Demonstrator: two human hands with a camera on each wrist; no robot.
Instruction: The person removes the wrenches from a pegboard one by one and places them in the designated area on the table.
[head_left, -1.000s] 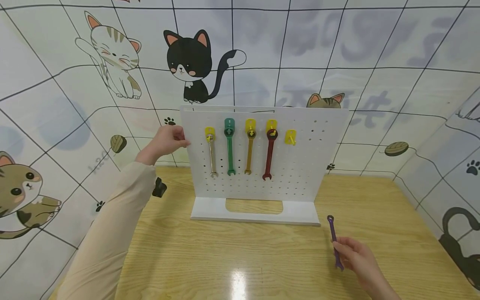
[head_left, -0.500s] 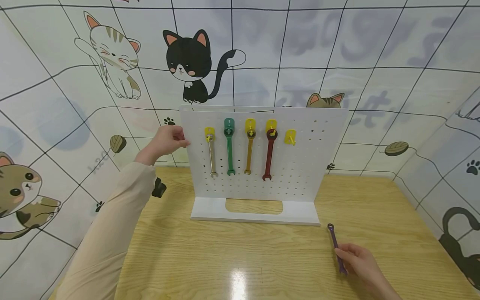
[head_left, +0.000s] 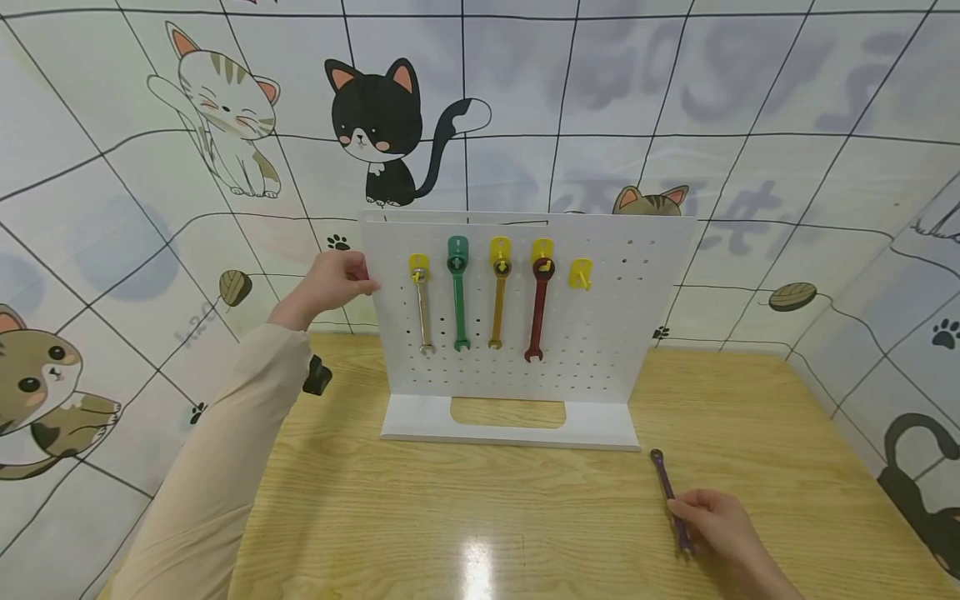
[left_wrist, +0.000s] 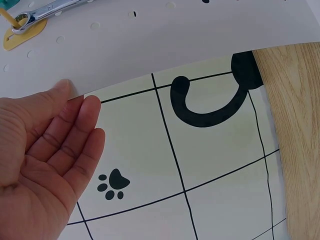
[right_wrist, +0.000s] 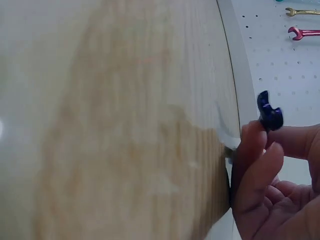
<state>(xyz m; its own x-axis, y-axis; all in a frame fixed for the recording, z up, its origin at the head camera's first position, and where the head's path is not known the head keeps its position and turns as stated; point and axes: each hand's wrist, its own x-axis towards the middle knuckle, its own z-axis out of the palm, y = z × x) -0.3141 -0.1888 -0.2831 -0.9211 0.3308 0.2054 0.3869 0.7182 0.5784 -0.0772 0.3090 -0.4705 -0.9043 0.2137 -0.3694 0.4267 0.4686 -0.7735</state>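
My left hand (head_left: 333,281) pinches the left edge of a white pegboard (head_left: 600,333) between thumb and fingers, as the left wrist view also shows. At the lower right, my right hand (head_left: 716,523) holds a purple wrench (head_left: 664,479) by its lower part, ring end pointing up and away. In the right wrist view the open end of that wrench (right_wrist: 270,115) sticks out past the fingers. On the board's hooks hang a silver wrench (head_left: 424,317), a green wrench (head_left: 460,308), a gold wrench (head_left: 498,308) and a red wrench (head_left: 537,312). A yellow hook (head_left: 581,274) at their right bears nothing.
The pegboard stands on a white base (head_left: 510,433) with a cut-out slot, on a wooden table (head_left: 420,508). A wall covering with cartoon cats (head_left: 378,108) rises behind and at both sides. A small black object (head_left: 317,377) shows beside the left sleeve.
The right hand with the purple wrench has moved slightly down and toward the table's front over the last second. The left hand stays at the board's edge.
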